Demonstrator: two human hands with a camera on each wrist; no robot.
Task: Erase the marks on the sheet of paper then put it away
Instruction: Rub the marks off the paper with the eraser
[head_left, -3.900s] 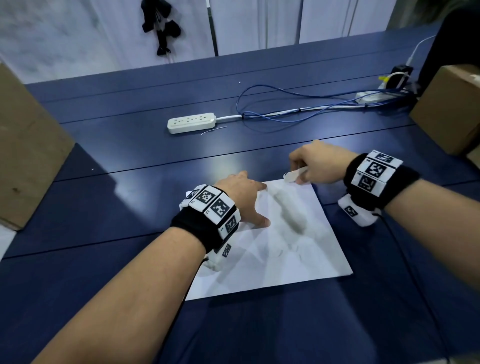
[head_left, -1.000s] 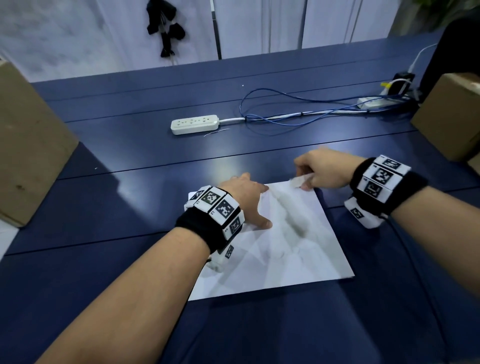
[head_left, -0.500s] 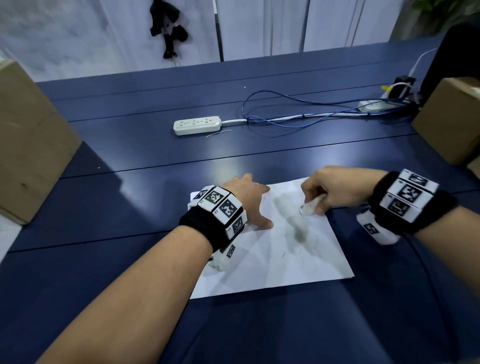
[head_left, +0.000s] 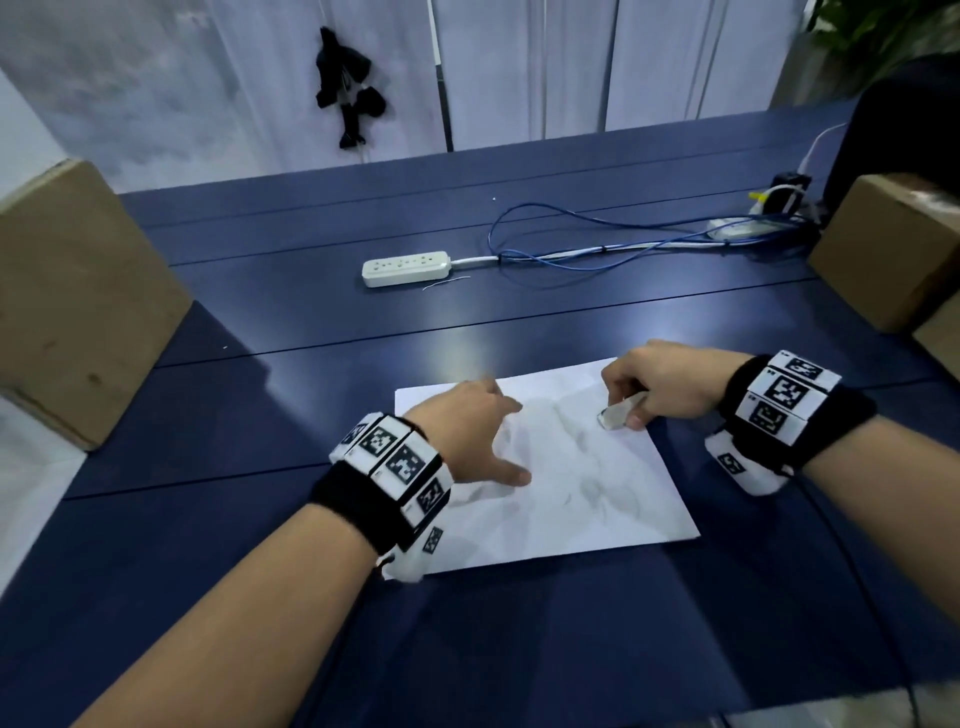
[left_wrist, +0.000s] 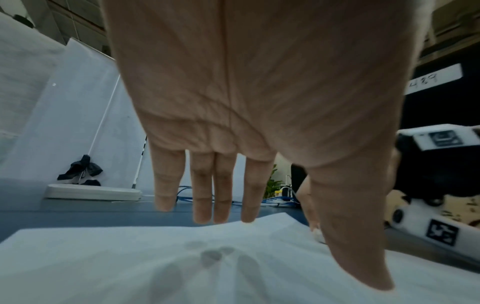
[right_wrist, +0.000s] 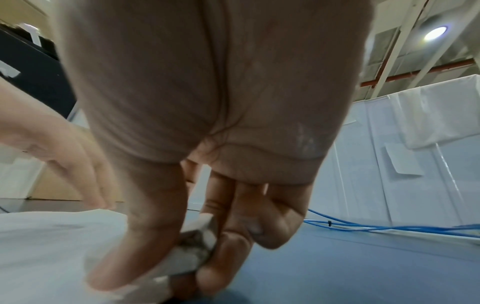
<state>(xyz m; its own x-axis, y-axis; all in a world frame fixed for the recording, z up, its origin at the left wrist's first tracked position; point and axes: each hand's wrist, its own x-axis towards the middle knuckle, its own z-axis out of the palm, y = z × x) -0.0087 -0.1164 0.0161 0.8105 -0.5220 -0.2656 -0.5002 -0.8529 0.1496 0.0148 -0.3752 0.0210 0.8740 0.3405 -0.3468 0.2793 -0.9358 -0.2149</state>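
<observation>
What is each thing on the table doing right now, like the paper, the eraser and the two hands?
paper: flat on the table, creased, grey smudges left
eraser: pinched, tip on the paper
right hand: grips the eraser
left hand: fingers straight, resting on the paper
power strip: lying flat, nothing plugged in

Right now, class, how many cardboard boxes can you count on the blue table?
2. One box stands at the table's left edge; the other box stands at the far right, beside the cables. More may lie outside the picture.
</observation>
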